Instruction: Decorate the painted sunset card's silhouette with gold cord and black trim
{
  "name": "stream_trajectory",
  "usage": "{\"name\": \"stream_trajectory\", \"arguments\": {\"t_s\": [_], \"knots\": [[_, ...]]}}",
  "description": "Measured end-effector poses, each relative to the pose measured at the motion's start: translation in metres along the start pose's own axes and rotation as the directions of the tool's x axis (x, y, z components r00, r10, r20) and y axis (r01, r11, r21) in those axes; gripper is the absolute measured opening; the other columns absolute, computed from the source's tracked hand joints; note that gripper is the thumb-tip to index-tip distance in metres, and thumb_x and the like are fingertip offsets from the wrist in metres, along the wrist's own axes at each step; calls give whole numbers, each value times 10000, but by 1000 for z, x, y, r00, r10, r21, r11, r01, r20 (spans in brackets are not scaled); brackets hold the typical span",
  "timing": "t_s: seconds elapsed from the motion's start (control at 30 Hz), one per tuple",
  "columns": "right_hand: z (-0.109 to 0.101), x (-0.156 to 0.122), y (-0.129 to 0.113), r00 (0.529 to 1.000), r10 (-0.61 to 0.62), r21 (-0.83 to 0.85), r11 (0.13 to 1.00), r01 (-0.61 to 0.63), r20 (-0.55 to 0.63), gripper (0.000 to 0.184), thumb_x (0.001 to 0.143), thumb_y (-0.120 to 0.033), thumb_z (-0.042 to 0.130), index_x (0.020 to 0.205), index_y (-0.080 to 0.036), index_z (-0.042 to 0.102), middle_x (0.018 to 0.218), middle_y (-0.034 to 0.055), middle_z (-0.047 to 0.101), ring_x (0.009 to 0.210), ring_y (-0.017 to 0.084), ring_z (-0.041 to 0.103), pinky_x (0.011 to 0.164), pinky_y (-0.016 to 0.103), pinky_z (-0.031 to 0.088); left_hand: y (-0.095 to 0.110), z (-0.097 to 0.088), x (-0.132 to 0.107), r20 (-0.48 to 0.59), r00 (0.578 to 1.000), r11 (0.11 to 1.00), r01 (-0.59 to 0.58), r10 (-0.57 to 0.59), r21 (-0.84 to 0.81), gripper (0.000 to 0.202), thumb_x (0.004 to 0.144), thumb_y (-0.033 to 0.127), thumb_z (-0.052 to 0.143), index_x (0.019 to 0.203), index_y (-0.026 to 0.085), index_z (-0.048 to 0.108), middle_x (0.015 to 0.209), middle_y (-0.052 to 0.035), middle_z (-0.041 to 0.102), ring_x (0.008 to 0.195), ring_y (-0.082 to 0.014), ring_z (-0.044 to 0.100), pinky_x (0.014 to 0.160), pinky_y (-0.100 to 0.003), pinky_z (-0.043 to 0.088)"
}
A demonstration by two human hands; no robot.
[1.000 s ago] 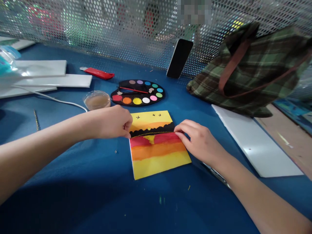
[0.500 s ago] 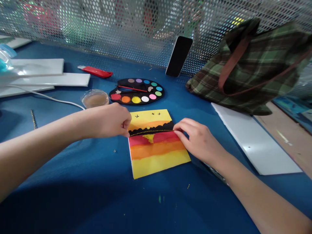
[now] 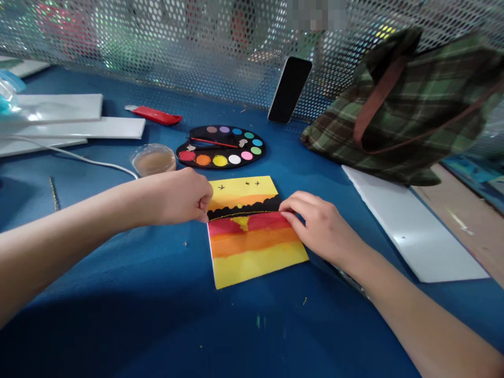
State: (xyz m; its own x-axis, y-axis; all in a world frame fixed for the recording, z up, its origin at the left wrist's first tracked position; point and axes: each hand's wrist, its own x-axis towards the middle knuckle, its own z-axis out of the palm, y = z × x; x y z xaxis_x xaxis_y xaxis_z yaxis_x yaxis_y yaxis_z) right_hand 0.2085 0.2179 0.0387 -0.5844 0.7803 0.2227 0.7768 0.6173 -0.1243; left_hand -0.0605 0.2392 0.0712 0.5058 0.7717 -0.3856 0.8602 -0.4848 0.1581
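1. Far left, white boards [image 3: 94, 129] lie stacked on the blue table [image 3: 252, 336]; nearer the person is a loose bit of gold cord [image 3: 54, 194].
2. Next come a red cutter [image 3: 157, 115] and, in front of it, a clear cup [image 3: 153, 161] of brownish liquid.
3. The left hand [image 3: 181, 195] has thumb and fingers pinched together on the left end of a gold strand [image 3: 242, 214], right at the painting's edge.
4. Behind, a black paint palette [image 3: 218, 150] carries a red brush [image 3: 214, 142] laid across it.
5. The painting [image 3: 255, 236] lies on the table between the hands — yellow, orange and red bands, a black scalloped strip, three small bird marks. The strand crosses it along the strip's lower border; whether it touches all the way, I cannot tell.
6. A phone [image 3: 290, 90] leans against the mesh panel [image 3: 157, 47].
7. The right hand [image 3: 318, 220] pinches the strand's other end, fingertips closed, at the painting's right side.
8. Far right, a plaid bag [image 3: 425, 102] sits beside another white board [image 3: 417, 231], partly covering it.
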Motion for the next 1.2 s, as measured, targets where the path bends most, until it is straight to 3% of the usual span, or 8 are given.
{"name": "stream_trajectory", "arguments": {"t_s": [0.27,0.37,0.47,0.67,0.83,1.2], "knots": [[0,1,0,999,17,11,1000,-17,34,157,884,-77,483,824,-150,609,849,46,642,771,173,629,687,317,475,-3,6,3,-38,999,999,-36,37,34,113,761,280,541,708,190,582,686,6,612,591,-129,509,586,-276,314],[0,1,0,999,0,7,1000,-1,36,172,885,-70,468,820,-146,608,849,50,643,776,179,628,684,320,471,-1,7,3,-70,994,995,-81,84,50,95,764,249,549,817,192,603,800,-17,623,703,-159,551,608,-280,327],[-1,1,1,999,-9,2,1000,9,31,188,882,-55,456,812,-144,607,846,53,645,775,181,624,677,318,466,2,6,1,-98,986,989,-128,135,74,225,801,224,548,1019,226,603,982,-42,598,831,-183,567,641,-276,346],[0,0,2,999,-1,18,1000,1,35,217,866,-25,426,807,-143,597,839,55,631,755,171,605,677,308,460,-2,11,0,-181,930,937,-281,319,205,533,832,110,504,1270,414,491,1044,-29,500,766,-141,508,689,-263,331],[4,0,4,999,31,31,999,-32,35,226,840,-4,409,800,-148,579,845,59,620,769,176,593,691,313,453,-7,15,0,-247,860,879,-370,446,302,635,836,86,507,1310,500,419,1041,-11,466,720,-129,427,698,-265,271],[6,0,5,996,68,66,995,-72,66,237,850,-14,374,813,-155,561,878,68,599,802,175,582,728,316,449,-9,21,1,-245,847,844,-353,472,404,678,853,76,422,1345,535,337,1015,-24,447,688,-150,380,664,-299,224]]}}
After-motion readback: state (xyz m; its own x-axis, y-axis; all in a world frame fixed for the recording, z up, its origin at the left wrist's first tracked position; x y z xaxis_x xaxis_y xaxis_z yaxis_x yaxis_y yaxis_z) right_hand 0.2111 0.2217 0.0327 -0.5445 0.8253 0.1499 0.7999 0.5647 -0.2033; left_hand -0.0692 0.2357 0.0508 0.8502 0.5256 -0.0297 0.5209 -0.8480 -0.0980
